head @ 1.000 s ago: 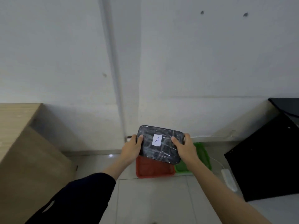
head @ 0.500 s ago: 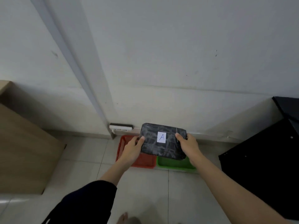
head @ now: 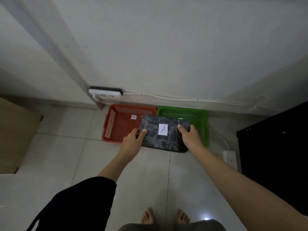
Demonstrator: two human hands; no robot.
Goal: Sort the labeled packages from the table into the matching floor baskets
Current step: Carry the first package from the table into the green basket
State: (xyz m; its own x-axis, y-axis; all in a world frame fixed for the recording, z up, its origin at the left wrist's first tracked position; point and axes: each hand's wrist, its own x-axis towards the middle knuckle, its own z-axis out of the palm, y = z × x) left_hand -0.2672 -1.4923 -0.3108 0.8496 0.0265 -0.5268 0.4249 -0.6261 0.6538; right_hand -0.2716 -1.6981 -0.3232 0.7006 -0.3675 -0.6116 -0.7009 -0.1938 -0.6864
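Observation:
I hold a black wrapped package (head: 155, 139) with a white label marked "A" in both hands, above the floor. My left hand (head: 133, 142) grips its left edge and my right hand (head: 190, 137) grips its right edge. Below it, against the wall, a red basket (head: 111, 124) sits on the left and a green basket (head: 203, 117) on the right, side by side. The package hangs over where the two meet. A small white tag lies in the red basket; its letter is too small to read.
A white power strip (head: 105, 94) is fixed low on the wall, and its cable runs right. Another power strip (head: 230, 158) lies on the floor by a black cabinet (head: 275, 147). A wooden cabinet (head: 15, 135) stands at left. My bare feet (head: 165, 215) are on the tiles.
My view has tilted down and closer to the floor. Both hands have lowered the package toward the baskets, which now show fully.

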